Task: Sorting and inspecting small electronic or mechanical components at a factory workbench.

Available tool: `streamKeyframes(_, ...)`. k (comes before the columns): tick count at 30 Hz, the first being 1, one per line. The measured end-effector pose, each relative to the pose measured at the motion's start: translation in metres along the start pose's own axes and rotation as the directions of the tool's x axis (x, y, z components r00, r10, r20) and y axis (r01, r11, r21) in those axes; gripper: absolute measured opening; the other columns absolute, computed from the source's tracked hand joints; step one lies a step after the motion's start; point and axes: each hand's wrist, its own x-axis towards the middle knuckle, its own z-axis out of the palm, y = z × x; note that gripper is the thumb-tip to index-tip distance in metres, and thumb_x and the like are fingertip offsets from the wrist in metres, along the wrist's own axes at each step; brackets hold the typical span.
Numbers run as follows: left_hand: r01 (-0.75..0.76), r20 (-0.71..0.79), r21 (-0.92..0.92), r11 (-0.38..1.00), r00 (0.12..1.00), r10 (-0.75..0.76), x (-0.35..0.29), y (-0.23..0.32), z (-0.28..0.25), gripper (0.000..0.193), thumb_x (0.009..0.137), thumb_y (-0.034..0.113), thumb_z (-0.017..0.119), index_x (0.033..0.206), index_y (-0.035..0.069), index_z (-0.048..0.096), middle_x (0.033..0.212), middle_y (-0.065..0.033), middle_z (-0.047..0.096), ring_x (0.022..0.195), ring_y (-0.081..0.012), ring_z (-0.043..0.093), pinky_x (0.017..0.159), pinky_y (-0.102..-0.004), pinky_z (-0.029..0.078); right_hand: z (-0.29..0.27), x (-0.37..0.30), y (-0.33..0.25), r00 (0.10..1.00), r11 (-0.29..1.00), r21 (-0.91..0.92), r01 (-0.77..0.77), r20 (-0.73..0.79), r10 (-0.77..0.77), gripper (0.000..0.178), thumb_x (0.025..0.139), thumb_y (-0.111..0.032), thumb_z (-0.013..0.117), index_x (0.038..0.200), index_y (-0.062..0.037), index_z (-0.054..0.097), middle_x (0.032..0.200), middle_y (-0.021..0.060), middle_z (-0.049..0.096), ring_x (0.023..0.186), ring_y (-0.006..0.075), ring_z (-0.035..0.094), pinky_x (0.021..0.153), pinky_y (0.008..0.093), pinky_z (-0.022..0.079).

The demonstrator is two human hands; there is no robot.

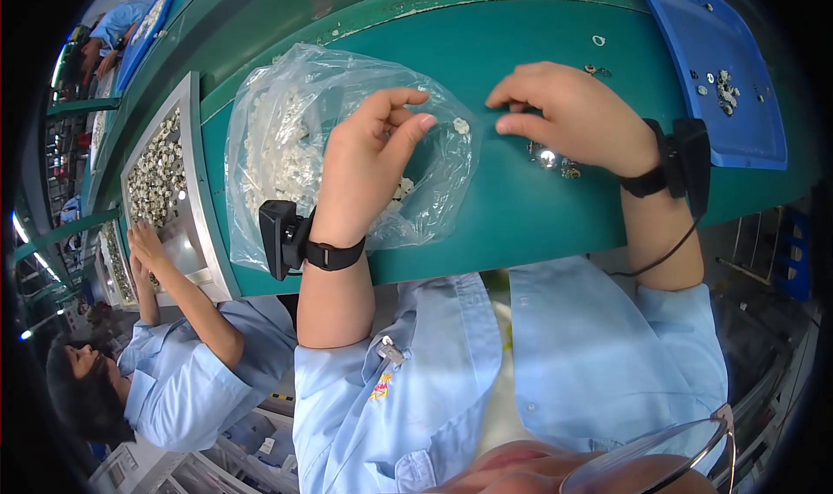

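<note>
My left hand [369,160] is raised over a clear plastic bag [338,65], thumb and index fingertip apart, and I see nothing between them. Inside the bag lies a heap of small white parts [291,169], partly hidden by that hand. One small white part [461,125] shows near the bag's right edge. To the right, my right hand [573,121] hovers above small shiny metal parts [547,158] on the green tabletop [512,199]. Its thumb and fingers are bent but separated, with nothing visible in them. Both wrists carry black strapped devices.
A blue tray [746,134] with several small parts stands at the far right. Beyond my right hand lie a white ring [599,40] and small dark parts [595,70]. At left, another person's hands [147,249] work at a metal-framed tray [198,199] of small parts.
</note>
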Motion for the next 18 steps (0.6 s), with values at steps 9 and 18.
streamKeyframes(9, -0.015, -0.031, -0.305, 0.952, 0.999, 0.005, -0.002, 0.002, 0.004, 0.019, 0.081, 0.005, 0.062, 0.100, 0.001, 0.059, 0.085, -0.0007, 0.062, 0.076, -0.0063, 0.055, 0.070, -0.0192, 0.045, -0.005, -0.010, -0.006, 0.970, 0.975, -0.221, 0.020, 0.240, 0.034, 0.015, 0.069, -0.011, 0.066, 0.081, -0.0061, 0.058, 0.078, 0.0049, 0.058, 0.076, 0.0247, 0.054, 0.067, 0.0338, 0.043)
streamKeyframes(18, 0.054, 0.111, -0.445, 0.894, 0.994, -0.005, -0.004, 0.007, 0.013, 0.022, 0.085, 0.004, 0.057, 0.106, 0.000, 0.057, 0.090, -0.0040, 0.062, 0.084, -0.0088, 0.058, 0.075, -0.0194, 0.046, -0.006, 0.001, -0.002, 0.998, 0.994, 0.107, 0.009, -0.068, -0.002, 0.011, 0.078, -0.005, 0.060, 0.089, -0.0046, 0.060, 0.077, 0.0038, 0.059, 0.073, 0.0157, 0.056, 0.065, 0.0266, 0.045)
